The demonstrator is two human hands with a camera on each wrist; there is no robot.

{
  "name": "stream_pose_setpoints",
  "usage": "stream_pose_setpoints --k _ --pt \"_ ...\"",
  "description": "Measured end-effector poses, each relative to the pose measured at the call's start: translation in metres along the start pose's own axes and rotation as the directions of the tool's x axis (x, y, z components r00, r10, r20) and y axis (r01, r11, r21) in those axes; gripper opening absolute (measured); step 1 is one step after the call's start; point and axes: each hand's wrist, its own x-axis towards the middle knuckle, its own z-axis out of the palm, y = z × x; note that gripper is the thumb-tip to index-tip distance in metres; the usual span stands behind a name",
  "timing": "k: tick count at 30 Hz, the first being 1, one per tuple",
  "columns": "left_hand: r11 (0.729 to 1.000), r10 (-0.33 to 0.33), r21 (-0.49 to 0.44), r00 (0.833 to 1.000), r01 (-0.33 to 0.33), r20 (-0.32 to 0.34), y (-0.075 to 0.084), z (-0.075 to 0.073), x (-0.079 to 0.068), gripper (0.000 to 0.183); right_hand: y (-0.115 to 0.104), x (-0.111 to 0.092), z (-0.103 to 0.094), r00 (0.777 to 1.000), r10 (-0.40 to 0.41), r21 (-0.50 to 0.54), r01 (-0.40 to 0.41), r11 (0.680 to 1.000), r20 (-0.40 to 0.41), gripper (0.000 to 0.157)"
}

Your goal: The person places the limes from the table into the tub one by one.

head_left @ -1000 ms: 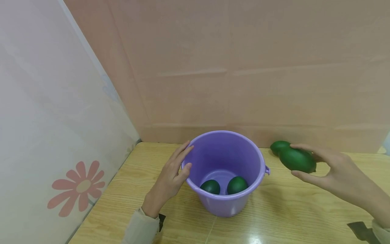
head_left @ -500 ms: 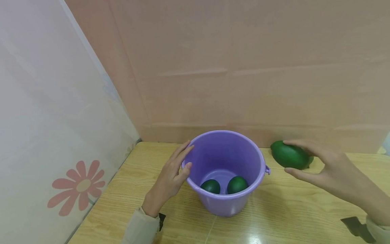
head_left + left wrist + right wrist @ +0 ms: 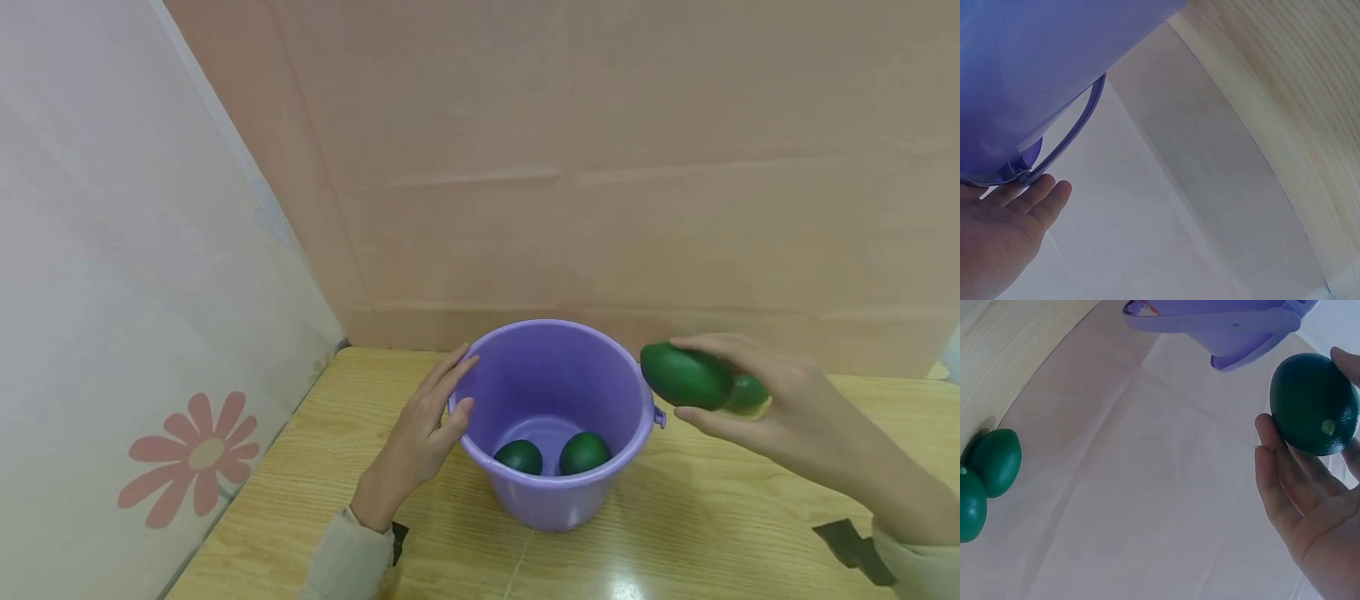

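Observation:
My right hand [image 3: 798, 408] grips a smooth, dark green, egg-shaped fruit [image 3: 686, 375] between thumb and fingers, just right of the purple bucket's [image 3: 551, 504] rim. A pale stem spot shows on this fruit in the right wrist view. At the bucket's left side, my left hand [image 3: 412, 433] rests against the rim with its fingers extended. Its fingertips [image 3: 1054, 197] touch the rim near the handle's [image 3: 1075, 128] joint in the left wrist view. Inside the bucket lie two similar green fruits, one left [image 3: 519, 457] and one right [image 3: 585, 454].
Two more green fruits, one nearer the wall [image 3: 997, 462] and one beside it [image 3: 969, 506], lie on the wooden table [image 3: 675, 533]. A pinkish sheet [image 3: 570, 167] hangs behind the table. A pale sheet with a red flower [image 3: 191, 458] stands at the left.
My right hand has carried the green fruit leftward to the bucket's right rim, past another fruit on the table that now shows behind it. The left hand and bucket stay in place.

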Motion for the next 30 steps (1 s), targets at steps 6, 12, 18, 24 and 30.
stream_pose_setpoints --k 6,12,18,24,30 --pt "1.0 0.003 -0.004 1.0 -0.003 0.001 0.0 0.0 0.001 0.051 -0.004 0.007 0.007 0.998 -0.057 0.034 0.057 0.998 -0.003 0.084" --pt "1.0 0.002 0.002 1.0 -0.002 -0.007 -0.002 0.001 0.001 0.051 -0.009 0.012 0.014 0.997 -0.076 0.06 0.076 0.995 0.003 0.084" --pt "1.0 0.009 -0.002 1.0 -0.009 -0.009 -0.002 0.001 0.0 0.051 -0.012 0.016 0.022 0.994 -0.102 0.087 0.1 0.991 0.026 0.081" --pt "1.0 0.0 -0.004 1.0 0.0 0.003 0.0 0.001 0.0 0.052 -0.015 0.02 0.029 0.988 -0.154 0.123 0.149 0.981 0.028 0.075" --pt "1.0 0.004 0.006 1.0 -0.004 -0.001 -0.001 0.001 0.0 0.052 -0.016 0.023 0.035 0.983 -0.181 0.127 0.174 0.977 0.041 0.069"
